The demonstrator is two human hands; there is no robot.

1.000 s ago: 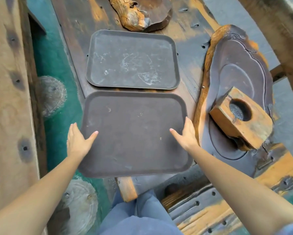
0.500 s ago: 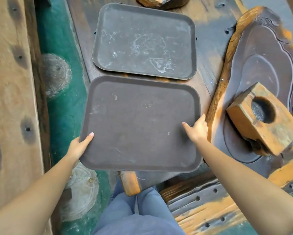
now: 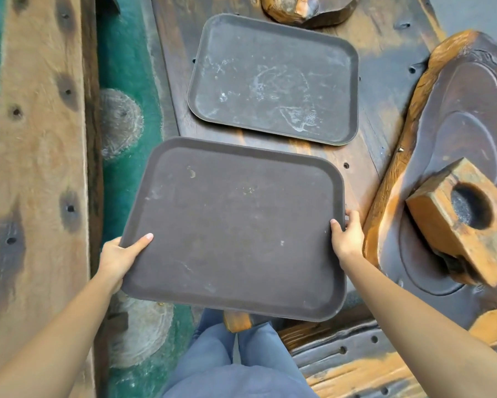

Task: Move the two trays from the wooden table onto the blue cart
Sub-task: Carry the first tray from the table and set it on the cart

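My left hand (image 3: 118,255) grips the near tray (image 3: 236,228) at its 8 o'clock edge, thumb on top, fingers hidden under the rim. My right hand (image 3: 348,239) clamps the 3 o'clock edge, thumb over the lip. Tray's tilted, left part hanging past the table (image 3: 368,156) edge over green floor (image 3: 126,67). 2nd tray (image 3: 273,79) lies flat on the table at 12 o'clock, apart from the 1st. Wood block (image 3: 460,222) w/ round hole at 3 o'clock.
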